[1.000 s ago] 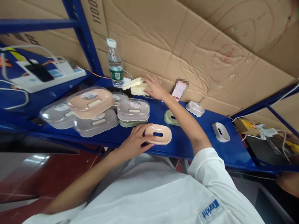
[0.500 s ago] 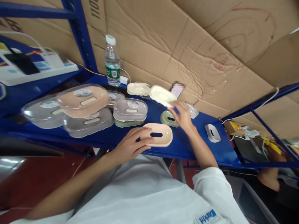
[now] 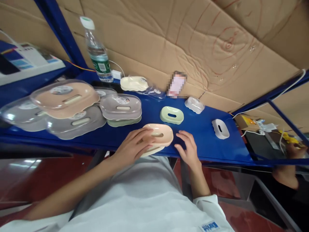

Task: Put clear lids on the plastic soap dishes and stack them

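A pink soap-dish insert (image 3: pixel 161 135) with an oval slot sits on top of a cream tray (image 3: pixel 152 150) at the near edge of the blue shelf (image 3: pixel 200 141). My left hand (image 3: pixel 131 147) grips the insert's left end, fingers on top and thumb below. To the right of the insert, my right hand (image 3: pixel 189 149) rests on the shelf, fingers spread, holding nothing and just apart from the insert.
A green insert (image 3: pixel 172 115), a white insert (image 3: pixel 220 129) and a clear lid (image 3: pixel 194 105) lie farther back. Several lidded soap boxes (image 3: pixel 120 108) stack at left. A water bottle (image 3: pixel 97 53) and a cream dish (image 3: pixel 134 83) stand by the cardboard wall (image 3: pixel 193 42).
My right hand brought a cream tray from the back of the shelf to the front, let it go under the pink insert, and now rests empty. The left hand lifted the insert slightly.
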Tool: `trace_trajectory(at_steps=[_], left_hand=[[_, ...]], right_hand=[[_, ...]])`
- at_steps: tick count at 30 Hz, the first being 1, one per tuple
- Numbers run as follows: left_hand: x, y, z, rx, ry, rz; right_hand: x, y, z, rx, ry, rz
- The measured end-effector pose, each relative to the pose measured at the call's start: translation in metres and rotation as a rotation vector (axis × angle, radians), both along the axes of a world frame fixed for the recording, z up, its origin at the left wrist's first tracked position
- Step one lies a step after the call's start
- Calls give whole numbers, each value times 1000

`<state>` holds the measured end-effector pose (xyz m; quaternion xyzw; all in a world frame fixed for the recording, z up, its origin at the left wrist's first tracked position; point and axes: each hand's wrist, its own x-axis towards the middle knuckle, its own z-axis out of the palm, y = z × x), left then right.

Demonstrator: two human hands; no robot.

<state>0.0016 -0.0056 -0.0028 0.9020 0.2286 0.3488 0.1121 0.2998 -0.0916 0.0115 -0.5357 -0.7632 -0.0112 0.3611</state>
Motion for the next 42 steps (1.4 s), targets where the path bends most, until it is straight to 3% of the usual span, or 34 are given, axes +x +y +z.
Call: trace_trajectory(at_steps=[5, 12, 16, 20, 24, 26, 29, 33, 37, 42], left_hand=[[0, -13, 5, 194, 127, 34], [-16, -4, 10, 156, 284, -52], [-18, 12, 4, 206, 225, -57], [-16, 19, -3, 257, 123, -22], [-17, 18, -5, 185, 140, -7], [-18, 18, -5, 118, 151, -51], [-18, 20, -4, 66, 134, -72], [-17, 20, -3, 17, 67, -33], [-16, 18, -3, -85, 45, 25], [-18, 18, -2, -122, 43, 15]], right_hand=[[-21, 0, -2, -134, -175, 236], [-25, 26, 18, -222, -196, 341], [-23, 44, 30, -260, -224, 401], [-28, 51, 28, -276, -236, 430], [-21, 59, 35, -295, -239, 469], [-5, 71, 46, -292, -253, 424], [31, 100, 56, -256, -283, 207], [68, 131, 42, -321, -257, 76], [70, 133, 23, -306, -191, 90], [59, 120, 22, -257, -243, 83]])
